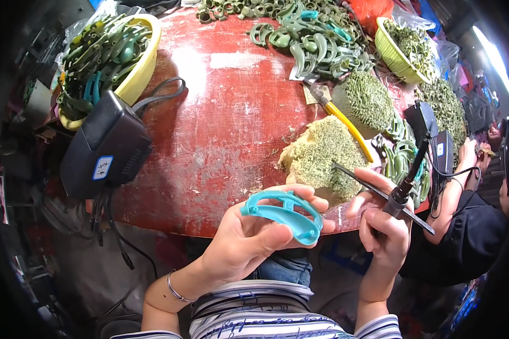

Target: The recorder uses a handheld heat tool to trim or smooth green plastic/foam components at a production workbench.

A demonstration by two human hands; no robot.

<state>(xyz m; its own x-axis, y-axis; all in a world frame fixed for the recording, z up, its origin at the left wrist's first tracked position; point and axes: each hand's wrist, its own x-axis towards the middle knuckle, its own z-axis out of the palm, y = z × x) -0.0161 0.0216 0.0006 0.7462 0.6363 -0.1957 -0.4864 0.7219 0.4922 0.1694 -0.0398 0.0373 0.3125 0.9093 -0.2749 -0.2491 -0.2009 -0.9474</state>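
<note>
we are looking down at our two bare hands working above the near edge of a scuffed red worktop (220,135). our landmark is a pale lump (322,150) that is carrying a thick scatter of tiny green bits.

nearer to our body than the lump, our left hand (232,248) is holding a teal plastic piece (283,216), curved and hollow; its fingers are grasping the piece between thumb and fingertips. nearer to us and right of the lump, our right hand (387,229) is gripping a black-handled tool (400,198) and a slim metal tool (361,181), its fingers curling around both. the slim tool's tip is pointing over the lump; we cannot tell whether it is touching the bits.

beyond the lump, a heap of curved green pieces (305,51) is lying loose. just beyond and right of it, a second green-covered mound (365,101) is sitting near a yellow-handled tool (345,120). far left of it, a yellow basket (150,59) is holding more green parts.

we are judging that this piece is partway through: it is sitting in the hand, with both tools apart from it. many green bits are remaining on the lump, and we cannot tell which heaped pieces are finished.
</note>
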